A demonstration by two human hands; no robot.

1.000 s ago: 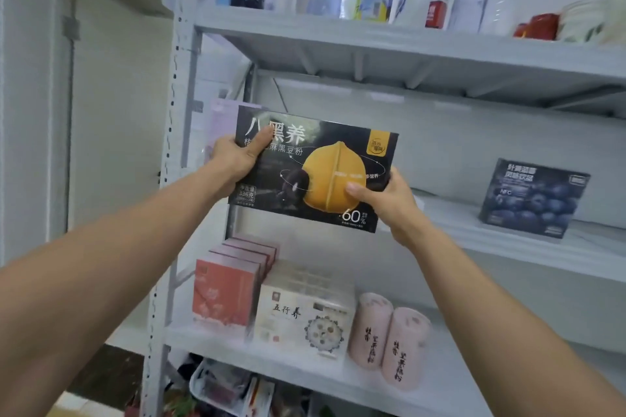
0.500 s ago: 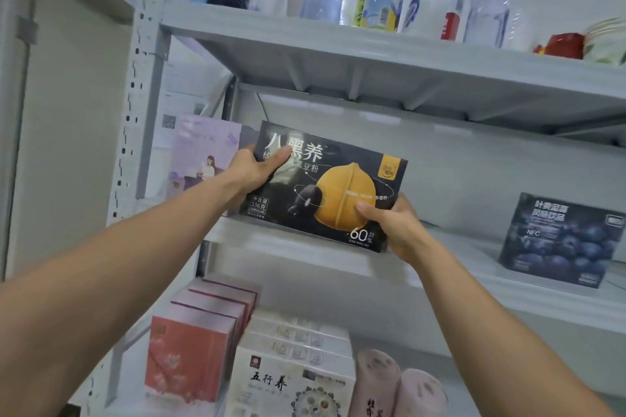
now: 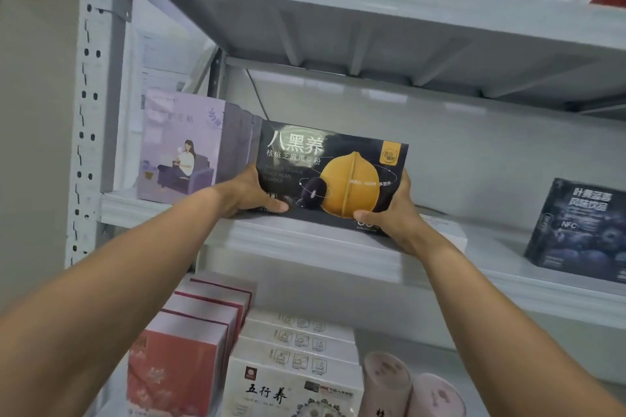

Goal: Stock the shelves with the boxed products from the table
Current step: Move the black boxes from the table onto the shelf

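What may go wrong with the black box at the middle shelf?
The black box stands upright near the front edge of the shelf; if the left hand and right hand let go, it may tip forward. Its left end is close to the lavender boxes, so sliding it could push them.

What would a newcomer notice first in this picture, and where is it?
The black box with a yellow walnut on its front stands out most. The left hand and the right hand grip its lower corners at the front edge of the middle shelf. A lavender box stands just to its left, and a dark blueberry box sits apart at the far right.
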